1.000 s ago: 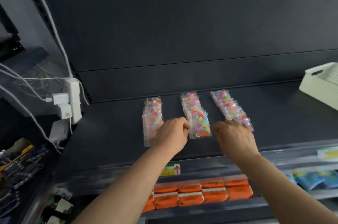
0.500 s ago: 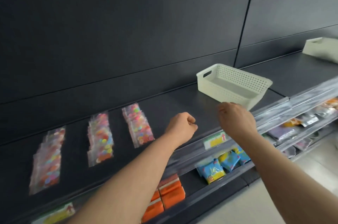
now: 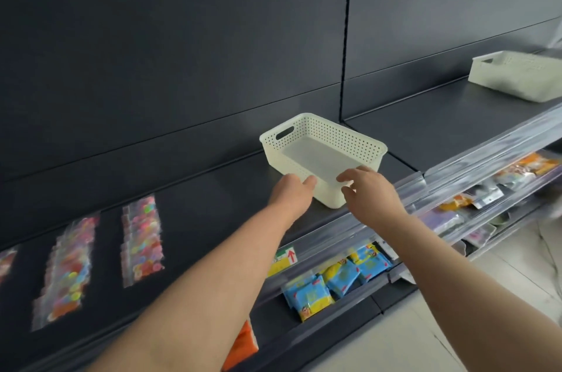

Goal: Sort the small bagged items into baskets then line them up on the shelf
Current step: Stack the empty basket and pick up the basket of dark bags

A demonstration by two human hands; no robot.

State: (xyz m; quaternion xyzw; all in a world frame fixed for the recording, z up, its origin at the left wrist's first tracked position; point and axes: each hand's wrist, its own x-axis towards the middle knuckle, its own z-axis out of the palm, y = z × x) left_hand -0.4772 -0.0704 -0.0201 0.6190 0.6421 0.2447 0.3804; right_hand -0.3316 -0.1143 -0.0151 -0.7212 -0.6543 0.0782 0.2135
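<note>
The cream perforated plastic basket (image 3: pixel 340 136) sits empty and askew on the dark grey metal shelf (image 3: pixel 213 204), its near corner close to the front lip. Both hands are at its near end, neither closed on it. The left hand (image 3: pixel 293 189) has straight fingers at the side wall, and the right hand (image 3: pixel 369 189) is spread loosely by the rim. I can't tell whether either is touching it.

The clear bags of coloured beads (image 3: pixel 141 238) lie in overlapping rows, well apart to the left.

The basket looks light. A lopsided pull could swing it off the lip, or it could skid into those slippery rows and scatter them.
</note>
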